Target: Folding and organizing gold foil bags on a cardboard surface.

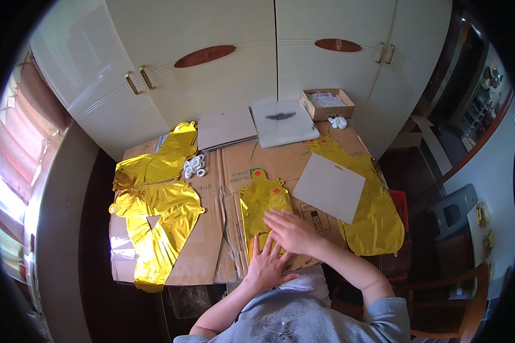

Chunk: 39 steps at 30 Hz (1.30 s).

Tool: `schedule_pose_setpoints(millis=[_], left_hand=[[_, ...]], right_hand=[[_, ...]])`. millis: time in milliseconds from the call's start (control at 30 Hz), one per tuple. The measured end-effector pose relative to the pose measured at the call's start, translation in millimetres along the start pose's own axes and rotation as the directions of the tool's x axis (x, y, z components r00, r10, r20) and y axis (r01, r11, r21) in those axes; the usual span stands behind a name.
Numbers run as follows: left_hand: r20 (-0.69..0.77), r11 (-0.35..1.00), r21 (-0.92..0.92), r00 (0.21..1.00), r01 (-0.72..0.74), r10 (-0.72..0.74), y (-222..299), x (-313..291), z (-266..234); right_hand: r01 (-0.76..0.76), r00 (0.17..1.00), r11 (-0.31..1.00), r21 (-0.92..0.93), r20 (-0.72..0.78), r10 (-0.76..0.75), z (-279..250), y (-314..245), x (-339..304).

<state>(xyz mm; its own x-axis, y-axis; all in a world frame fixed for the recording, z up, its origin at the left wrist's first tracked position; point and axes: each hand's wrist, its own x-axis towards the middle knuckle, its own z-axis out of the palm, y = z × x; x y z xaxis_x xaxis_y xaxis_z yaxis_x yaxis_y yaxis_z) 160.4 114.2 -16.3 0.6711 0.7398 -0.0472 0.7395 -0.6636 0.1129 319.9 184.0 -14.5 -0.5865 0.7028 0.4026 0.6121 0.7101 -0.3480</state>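
A folded gold foil balloon (262, 197) lies flat in front of me, with small tabs and red marks near its far end. My left hand (267, 268) rests on its near part, fingers spread. Across the middle of the foil lies my right hand (292, 230), flat with its fingers stretched out, close above the left fingertips. Neither hand grips anything. Part of the foil is hidden under both hands. To the right, a white card (329, 187) with a hang slot partly covers another gold foil balloon (377, 220).
Cardboard (209, 248) covers the table. Two more gold foil pieces (160, 220) (154, 163) lie at the left, near white tape rolls (194, 166). At the back are a stack of cards (226, 128), a clear plastic packet (283, 123) and an open box (328, 104). A wooden chair (469, 303) stands right.
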Motion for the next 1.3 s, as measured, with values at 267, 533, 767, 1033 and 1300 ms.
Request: schedule_pose_setpoints(millis=[267, 533, 767, 1033, 1300], left_hand=[[-0.001, 1.000, -0.027, 1.000, 0.003, -0.003, 0, 0, -1], [-0.069, 0.999, -0.036, 0.998, 0.004, -0.006, 0, 0, 2], [-0.101, 0.997, -0.062, 0.994, -0.043, 0.037, -5, -2, 9], [-0.161, 0.993, -0.117, 0.987, -0.002, -0.017, -3, -15, -1], [-0.126, 0.998, -0.043, 0.990, 0.052, -0.057, 1, -33, 2]], right_hand=[[-0.168, 0.972, 0.976, -0.138, 0.139, 0.187, 25, 17, -8], [-0.238, 0.963, 0.929, -0.284, 0.054, 0.263, 23, 21, -7], [-0.246, 0.964, 0.931, -0.268, 0.030, 0.263, 26, 24, -9], [-0.239, 0.967, 0.928, -0.287, 0.018, 0.255, 26, 22, -10], [-0.241, 0.964, 0.928, -0.283, 0.037, 0.262, 25, 22, -9]])
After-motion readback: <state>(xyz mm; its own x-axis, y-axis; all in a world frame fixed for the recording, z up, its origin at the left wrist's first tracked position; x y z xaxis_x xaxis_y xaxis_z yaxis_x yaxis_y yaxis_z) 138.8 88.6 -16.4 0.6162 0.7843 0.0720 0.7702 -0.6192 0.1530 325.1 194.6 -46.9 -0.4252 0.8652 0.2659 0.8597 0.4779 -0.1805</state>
